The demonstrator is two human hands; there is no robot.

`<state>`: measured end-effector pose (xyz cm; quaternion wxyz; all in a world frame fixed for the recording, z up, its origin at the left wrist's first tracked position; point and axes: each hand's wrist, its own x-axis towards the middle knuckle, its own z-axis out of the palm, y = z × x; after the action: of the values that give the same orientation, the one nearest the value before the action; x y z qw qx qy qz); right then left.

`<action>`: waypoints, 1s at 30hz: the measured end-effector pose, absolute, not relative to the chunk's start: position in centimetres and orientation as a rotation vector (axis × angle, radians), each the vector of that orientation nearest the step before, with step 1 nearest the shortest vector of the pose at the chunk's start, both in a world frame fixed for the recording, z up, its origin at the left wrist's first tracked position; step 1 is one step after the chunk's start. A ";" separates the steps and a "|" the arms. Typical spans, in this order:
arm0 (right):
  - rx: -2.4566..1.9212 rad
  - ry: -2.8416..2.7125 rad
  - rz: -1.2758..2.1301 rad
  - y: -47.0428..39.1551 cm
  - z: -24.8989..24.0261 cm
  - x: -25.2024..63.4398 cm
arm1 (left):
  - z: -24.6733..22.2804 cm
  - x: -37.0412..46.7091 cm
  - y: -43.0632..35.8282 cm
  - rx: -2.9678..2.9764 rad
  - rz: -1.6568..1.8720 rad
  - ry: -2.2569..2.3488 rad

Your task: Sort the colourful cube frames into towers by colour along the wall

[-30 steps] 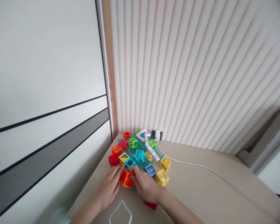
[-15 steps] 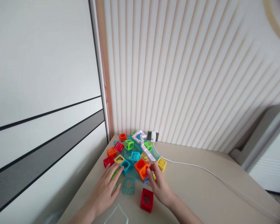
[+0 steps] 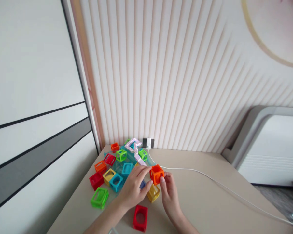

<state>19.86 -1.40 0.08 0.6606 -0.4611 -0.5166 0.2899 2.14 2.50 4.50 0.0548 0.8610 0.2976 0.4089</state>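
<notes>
No legible text, labels or numbers.

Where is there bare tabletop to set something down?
The tabletop is bare between the right hand and white cable, and between that cable and the ribbed wall. Crowding fills the left side, where colored blocks cluster around a lavender strip.

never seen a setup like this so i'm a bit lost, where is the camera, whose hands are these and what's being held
There is no machine here: these are a person's two bare hands. The view comes from a camera worn on that person's head, looking forward and down. On the tabletop lie hollow coloured blocks, a pale lilac angular strip and a white cable. The right hand holds an orange block; the left hand is beside it, perhaps touching.
</notes>
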 end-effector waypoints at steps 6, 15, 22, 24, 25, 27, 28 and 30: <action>-0.999 -1.253 0.742 -2.5 0.4 19.5 | 2.5 0.5 2.1 2.601 1.302 0.868; -1.039 -1.338 0.929 -3.1 -0.5 19.2 | 0.5 1.0 1.2 2.529 1.405 0.988; -1.094 -1.457 0.733 -3.4 0.2 19.6 | 0.7 1.1 1.3 2.556 1.433 0.942; -1.108 -1.457 0.705 -3.5 0.3 19.6 | 0.8 1.0 1.2 2.563 1.441 0.924; -1.113 -1.463 0.689 -3.6 0.3 19.5 | 0.8 0.9 1.2 2.568 1.444 0.915; -1.119 -1.489 0.647 -3.6 0.4 19.5 | 0.7 0.8 1.2 2.585 1.454 0.893; -1.121 -1.503 0.622 -3.6 0.4 19.5 | 0.7 0.8 1.2 2.596 1.461 0.883; -1.117 -1.520 0.575 -3.7 0.3 19.6 | 0.7 0.8 1.2 2.620 1.475 0.864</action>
<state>19.60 -3.67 0.30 0.5520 -0.4723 -0.6427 0.2431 0.82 1.18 0.71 0.0068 0.8375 0.2761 0.4716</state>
